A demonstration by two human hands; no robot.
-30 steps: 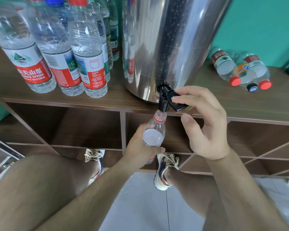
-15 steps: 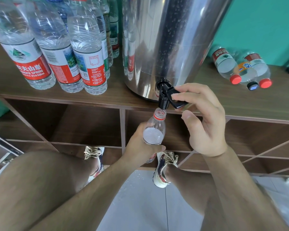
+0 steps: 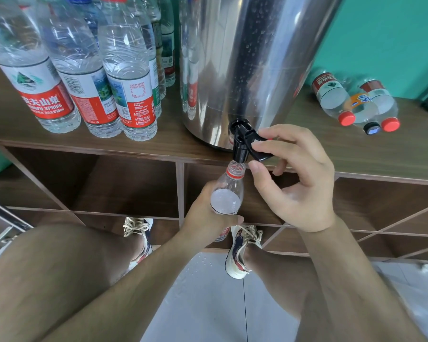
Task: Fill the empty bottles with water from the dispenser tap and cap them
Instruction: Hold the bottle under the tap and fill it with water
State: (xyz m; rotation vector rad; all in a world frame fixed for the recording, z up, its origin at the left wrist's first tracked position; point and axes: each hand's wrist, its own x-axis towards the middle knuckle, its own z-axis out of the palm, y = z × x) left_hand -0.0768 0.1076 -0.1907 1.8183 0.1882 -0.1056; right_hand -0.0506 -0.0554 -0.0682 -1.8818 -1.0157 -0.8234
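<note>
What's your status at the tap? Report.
Left hand grips bottle under tap. Right hand pinches tap lever. Water near bottle's shoulder, no cap. Nothing in the way.

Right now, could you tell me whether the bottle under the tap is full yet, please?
Not yet full: water in the bottle reaches about its shoulder; the uncapped neck above is clear.

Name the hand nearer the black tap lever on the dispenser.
Right. The right hand holds the tap lever itself, fingers on top of it. The left hand is lower down, gripping the bottle under the spout.
</note>
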